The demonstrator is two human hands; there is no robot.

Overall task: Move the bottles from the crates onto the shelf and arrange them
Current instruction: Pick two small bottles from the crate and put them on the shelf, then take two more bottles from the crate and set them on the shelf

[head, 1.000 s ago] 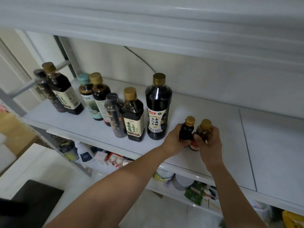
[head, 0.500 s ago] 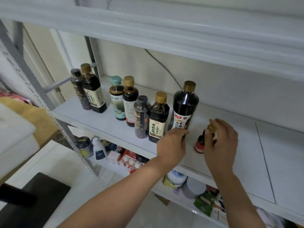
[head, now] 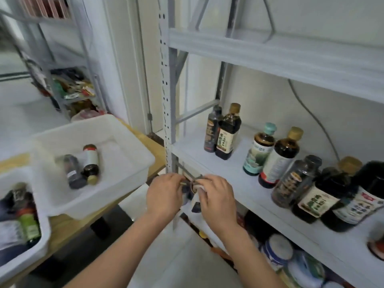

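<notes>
Left hand (head: 164, 196) and right hand (head: 216, 199) close together off the shelf (head: 207, 163) front corner; fingers curled, grip on anything impossible to tell through blur; upright bottles (head: 280, 156) ranged along the shelf; lying bottles (head: 91, 161) inside white crate (head: 99, 121) on tabletop (head: 62, 225).

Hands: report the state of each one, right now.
Left hand: loosely curled, nothing seen in it, open.
Right hand: fingers curled beside a white-and-dark object; cannot be told whether it holds it.
</notes>
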